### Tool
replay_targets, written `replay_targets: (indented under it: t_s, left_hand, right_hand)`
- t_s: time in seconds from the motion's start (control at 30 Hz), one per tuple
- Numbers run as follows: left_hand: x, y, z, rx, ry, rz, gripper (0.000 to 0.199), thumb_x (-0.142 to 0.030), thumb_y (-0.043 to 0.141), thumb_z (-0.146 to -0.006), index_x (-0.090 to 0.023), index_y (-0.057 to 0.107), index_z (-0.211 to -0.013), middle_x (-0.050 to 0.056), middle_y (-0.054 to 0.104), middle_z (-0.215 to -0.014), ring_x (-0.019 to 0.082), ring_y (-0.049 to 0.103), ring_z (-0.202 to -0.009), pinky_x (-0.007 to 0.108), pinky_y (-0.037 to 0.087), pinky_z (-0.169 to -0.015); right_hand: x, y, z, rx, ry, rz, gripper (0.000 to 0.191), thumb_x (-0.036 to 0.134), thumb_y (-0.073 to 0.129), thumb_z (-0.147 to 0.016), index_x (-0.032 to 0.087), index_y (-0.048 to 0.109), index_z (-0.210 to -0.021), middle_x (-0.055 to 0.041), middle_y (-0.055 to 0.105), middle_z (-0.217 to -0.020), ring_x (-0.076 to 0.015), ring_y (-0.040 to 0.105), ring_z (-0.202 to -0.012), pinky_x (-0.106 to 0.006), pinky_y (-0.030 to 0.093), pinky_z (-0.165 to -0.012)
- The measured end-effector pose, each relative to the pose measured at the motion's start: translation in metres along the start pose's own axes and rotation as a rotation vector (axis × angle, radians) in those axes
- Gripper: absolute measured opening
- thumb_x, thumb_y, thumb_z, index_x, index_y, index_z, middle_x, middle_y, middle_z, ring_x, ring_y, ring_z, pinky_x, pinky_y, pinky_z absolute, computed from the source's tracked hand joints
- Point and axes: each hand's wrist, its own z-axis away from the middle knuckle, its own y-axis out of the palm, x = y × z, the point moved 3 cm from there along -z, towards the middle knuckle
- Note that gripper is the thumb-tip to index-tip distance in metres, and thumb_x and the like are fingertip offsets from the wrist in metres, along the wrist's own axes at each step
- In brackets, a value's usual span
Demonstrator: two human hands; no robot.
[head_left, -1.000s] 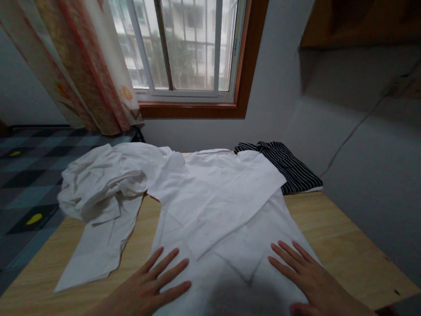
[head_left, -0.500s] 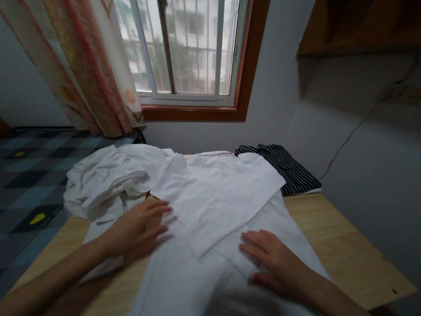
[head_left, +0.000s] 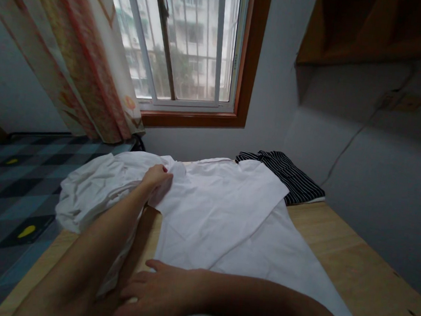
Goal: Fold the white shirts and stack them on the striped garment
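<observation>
A white long-sleeved shirt [head_left: 220, 213] lies spread on a light wooden board [head_left: 339, 238], its right sleeve laid diagonally across the body. At the shirt's upper left, near the shoulder, my left hand [head_left: 157, 177] is closed, its fingers bent down on the cloth. My right hand [head_left: 164, 289] reaches across to the shirt's lower left side, palm down with fingers spread. Its fingertips extend over the board beside the shirt's edge. My right forearm hides the lower part of the shirt. Bunched white cloth [head_left: 94, 182] is heaped left of my left hand.
Folded black-and-white striped clothing [head_left: 292, 177] rests at the board's back right corner. A bed with a checked cover [head_left: 4, 199] stands on the left. Behind are a curtain [head_left: 89, 68] and a window [head_left: 193, 53]. A wooden shelf [head_left: 352, 57] hangs at upper right.
My left hand has moved forward to the shirt's shoulder and closed on the cloth. My right hand has crossed leftward to the shirt's lower left edge. The sleeve still lies across the shirt.
</observation>
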Motion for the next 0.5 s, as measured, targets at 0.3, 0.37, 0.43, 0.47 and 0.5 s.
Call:
replay_targets:
  t_s: [0.3, 0.37, 0.43, 0.47, 0.5]
  left_hand:
    - [-0.004, -0.003, -0.009, -0.022, 0.033, -0.056, 0.014, -0.027, 0.061, -0.075, -0.016, 0.064, -0.083, 0.008, 0.071, -0.083, 0.022, 0.067, -0.078, 0.024, 0.046, -0.062]
    - [-0.011, -0.005, -0.011, -0.046, 0.046, -0.053, 0.015, -0.024, 0.062, -0.074, -0.017, 0.064, -0.086, 0.008, 0.071, -0.091, 0.022, 0.066, -0.085, 0.023, 0.046, -0.066]
    - [-0.019, -0.008, -0.014, -0.064, 0.054, -0.04, 0.018, -0.022, 0.062, -0.073, -0.016, 0.064, -0.089, 0.008, 0.071, -0.093, 0.023, 0.066, -0.087, 0.024, 0.047, -0.068]
    - [-0.025, -0.01, -0.015, -0.067, 0.058, -0.032, 0.019, -0.021, 0.062, -0.072, -0.016, 0.065, -0.09, 0.009, 0.071, -0.093, 0.023, 0.066, -0.087, 0.024, 0.047, -0.068]
    - [-0.03, -0.012, -0.017, -0.064, 0.063, -0.023, 0.02, -0.02, 0.063, -0.071, -0.016, 0.066, -0.09, 0.009, 0.071, -0.092, 0.023, 0.066, -0.085, 0.024, 0.047, -0.067]
  right_hand:
    - [0.0, 0.017, -0.015, 0.13, -0.03, 0.002, 0.022, 0.028, 0.068, -0.08, 0.021, 0.063, -0.1, -0.0011, 0.071, -0.091, -0.0204, 0.065, -0.084, -0.036, 0.049, -0.065]
    - [0.005, 0.016, -0.012, 0.126, -0.033, 0.014, 0.016, 0.026, 0.069, -0.08, 0.021, 0.064, -0.095, 0.0009, 0.071, -0.085, -0.0183, 0.065, -0.079, -0.032, 0.047, -0.059]
    - [0.009, 0.011, -0.005, 0.032, -0.028, 0.051, 0.01, 0.022, 0.065, -0.084, 0.021, 0.064, -0.094, 0.0018, 0.07, -0.082, -0.0165, 0.065, -0.075, -0.029, 0.045, -0.053]
    - [0.011, 0.006, 0.0, -0.034, -0.028, 0.077, 0.008, 0.02, 0.062, -0.086, 0.021, 0.064, -0.094, 0.0018, 0.069, -0.081, -0.0156, 0.064, -0.074, -0.028, 0.044, -0.052]
    - [0.013, 0.002, 0.005, -0.099, -0.029, 0.107, 0.008, 0.019, 0.059, -0.088, 0.02, 0.063, -0.095, 0.0017, 0.068, -0.081, -0.0151, 0.063, -0.073, -0.028, 0.043, -0.052]
